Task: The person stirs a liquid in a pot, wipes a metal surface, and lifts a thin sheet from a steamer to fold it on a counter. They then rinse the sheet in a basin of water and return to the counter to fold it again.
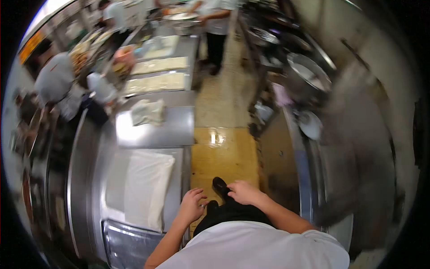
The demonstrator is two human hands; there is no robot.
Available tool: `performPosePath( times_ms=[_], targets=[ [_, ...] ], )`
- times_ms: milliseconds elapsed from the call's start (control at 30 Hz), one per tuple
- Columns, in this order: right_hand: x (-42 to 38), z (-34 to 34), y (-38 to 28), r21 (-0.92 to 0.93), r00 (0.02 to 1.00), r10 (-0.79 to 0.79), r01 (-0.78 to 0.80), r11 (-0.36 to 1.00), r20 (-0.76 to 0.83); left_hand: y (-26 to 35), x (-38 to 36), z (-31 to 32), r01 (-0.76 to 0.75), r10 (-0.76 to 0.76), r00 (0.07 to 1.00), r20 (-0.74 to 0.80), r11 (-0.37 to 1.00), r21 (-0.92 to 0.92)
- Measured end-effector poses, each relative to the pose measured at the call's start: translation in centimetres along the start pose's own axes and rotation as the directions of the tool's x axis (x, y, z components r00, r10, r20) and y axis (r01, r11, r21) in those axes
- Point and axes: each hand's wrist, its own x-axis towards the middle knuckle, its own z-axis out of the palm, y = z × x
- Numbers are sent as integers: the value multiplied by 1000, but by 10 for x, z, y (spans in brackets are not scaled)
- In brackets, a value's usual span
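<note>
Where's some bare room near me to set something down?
Left: the steel top between crumpled cloth and flat cloth. A hand could probably pass over the yellow floor between counters. Crowded: trays farther up, pots right.

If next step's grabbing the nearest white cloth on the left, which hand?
Left, I'd say: the left hand looks empty and is nearer the white cloth; the right hand is farther off, beyond the left.

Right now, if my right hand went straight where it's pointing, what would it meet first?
Probably the edge of the left counter: your right hand would pass above the shoe, just ahead of your left hand, though depth is unclear.
</note>
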Motion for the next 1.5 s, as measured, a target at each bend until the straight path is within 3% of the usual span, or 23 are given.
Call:
performPosePath(
  times_ms=[200,367,467,567,633,667,767,800,867,900,933,1000,1067,1167,1267,1300,1333,1367,1400,1467,1500],
  targets=[
    [-117,11,8,97,950,311,-309,946,-5,33,-11,45,-109,118,965,233,993,-53],
    [-199,28,38,203,877,443,-406,891,-186,88,5,75,-227,264,898,351,963,-143],
    [-257,41,66,345,802,570,-492,800,-179,141,18,105,-229,300,847,439,951,-209],
    [-337,44,100,442,620,750,-620,648,-230,194,25,157,-328,416,769,486,909,-258],
    [-412,55,128,507,495,757,-562,653,-427,241,19,200,-418,498,693,521,867,-272],
    [-451,62,139,538,362,762,-548,640,-538,265,14,222,-467,541,651,533,838,-281],
    [-569,82,185,637,16,835,-639,432,-550,335,-9,288,-530,608,536,586,783,-327],
    [-608,75,194,855,-71,929,-422,302,-363,360,-21,310,-523,615,503,607,776,-353],
    [-688,102,272,980,-21,995,172,96,-94,404,-41,354,-510,635,408,656,754,-414],
    [-717,93,289,938,-117,983,300,171,-142,421,-50,378,-535,651,359,668,730,-424],
    [-743,80,308,876,-219,959,408,259,-181,439,-58,403,-558,668,314,674,704,-438],
    [-776,43,329,668,-302,914,625,403,-270,477,-72,448,-605,710,231,665,640,-473],
    [-802,16,354,542,-244,934,764,351,-261,516,-87,489,-646,749,146,646,567,-511],
    [-825,11,363,542,-128,936,786,298,-328,558,-98,549,-738,696,61,715,514,-438],
    [-840,38,345,801,-256,910,437,410,-326,579,-110,592,-819,776,-11,631,355,-451],
    [-846,58,347,912,-370,880,163,377,-298,578,-113,607,-866,773,-39,633,290,-408],
    [-854,94,356,929,-447,815,-130,348,-368,574,-115,623,-906,769,-65,636,222,-361],
    [-861,131,366,885,-518,738,-400,238,-432,570,-116,637,-938,763,-88,641,153,-311],
    [-865,169,370,749,-507,649,-646,149,-567,566,-116,651,-951,691,-92,717,153,-269],
    [-861,197,335,675,-516,681,-736,-42,-520,562,-114,671,-974,530,-85,844,136,-183],
    [-859,212,330,711,-527,703,-702,-43,-478,564,-114,671,-971,483,-56,874,179,-161]
  ],
)
